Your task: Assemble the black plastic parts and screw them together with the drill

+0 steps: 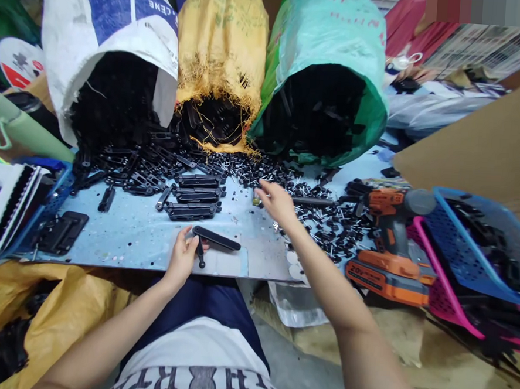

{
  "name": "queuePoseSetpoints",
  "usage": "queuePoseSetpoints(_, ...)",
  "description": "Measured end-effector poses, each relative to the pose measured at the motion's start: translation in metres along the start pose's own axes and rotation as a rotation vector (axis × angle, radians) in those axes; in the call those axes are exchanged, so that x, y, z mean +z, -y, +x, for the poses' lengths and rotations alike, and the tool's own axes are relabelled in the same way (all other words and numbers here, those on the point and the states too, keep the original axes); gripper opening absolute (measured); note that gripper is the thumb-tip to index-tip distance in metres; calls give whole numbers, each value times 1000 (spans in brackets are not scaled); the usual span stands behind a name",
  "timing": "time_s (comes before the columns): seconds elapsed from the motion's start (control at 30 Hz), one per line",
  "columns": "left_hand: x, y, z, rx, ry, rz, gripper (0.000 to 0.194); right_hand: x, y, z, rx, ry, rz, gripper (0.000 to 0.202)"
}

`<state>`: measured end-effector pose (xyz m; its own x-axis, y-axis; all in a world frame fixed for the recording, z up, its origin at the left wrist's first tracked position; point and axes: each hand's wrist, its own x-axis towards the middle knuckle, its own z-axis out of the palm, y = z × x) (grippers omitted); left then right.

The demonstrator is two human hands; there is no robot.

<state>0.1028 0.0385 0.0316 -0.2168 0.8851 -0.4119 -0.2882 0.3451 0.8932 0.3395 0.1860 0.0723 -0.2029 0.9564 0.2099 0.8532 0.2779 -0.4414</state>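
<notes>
Currently, left hand (183,255): thumb and fingers pinched on the near end of a long black bar (218,239), with a short ball-ended piece (200,253) pointing down beside the thumb.
Black bar: tilted over the front edge of the blue table (94,237), its free end toward the right.
Right hand (279,204): over the middle of the table, thumb and forefinger close together; whether they grip anything, I cannot tell.
By the right fingertips: a small brass-coloured piece (255,200), just beside them; a dark rod (315,202) lies past the wrist side.
Finished-looking row: three black arms (196,196), side by side beyond the left hand.
Screws (239,165): scattered behind the right hand.
Sacks: white (113,9), yellow (223,39) and green (331,37), mouths toward the person, black parts inside.
Drill (394,235): orange and grey, standing right of the right forearm.
Blue basket (445,223): beyond the drill, holding black parts.
</notes>
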Motion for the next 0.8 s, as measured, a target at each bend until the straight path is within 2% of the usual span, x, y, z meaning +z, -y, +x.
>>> queuePoseSetpoints(0.1, -7, 1, -8, -38, 16, -17, 67, -16, -38, 49, 81, -64, -161, 43)
queuePoseSetpoints(0.17, -8, -5, -12, -59, 16, -50, 64, -20, -50, 76, 127, -91, -227, 44)
queuePoseSetpoints(0.23, -7, -14, -14, -87, 16, -126, 56, -18, -49, 92, 125, -107, -224, 44)
queuePoseSetpoints(0.33, -2, -28, -13, -153, 22, -281, 35, -6, -23, 91, -28, -114, -88, 42)
queuePoseSetpoints(0.43, 1, -40, -9, -193, -8, -406, 17, 6, 13, 60, -206, -79, 89, 37)
queuePoseSetpoints(0.53, 1, -47, -9, -171, -29, -468, 11, 9, 40, 12, -238, 27, 183, 30)
queuePoseSetpoints(0.7, 2, -45, -16, 6, -80, -468, 27, 12, 75, -70, -229, 380, 336, 27)
queuePoseSetpoints(0.73, 4, -43, -18, 30, -89, -467, 31, 14, 84, -83, -249, 392, 366, 30)
queuePoseSetpoints(0.8, 8, -37, -22, 55, -92, -473, 37, 20, 100, -103, -291, 325, 370, 42)
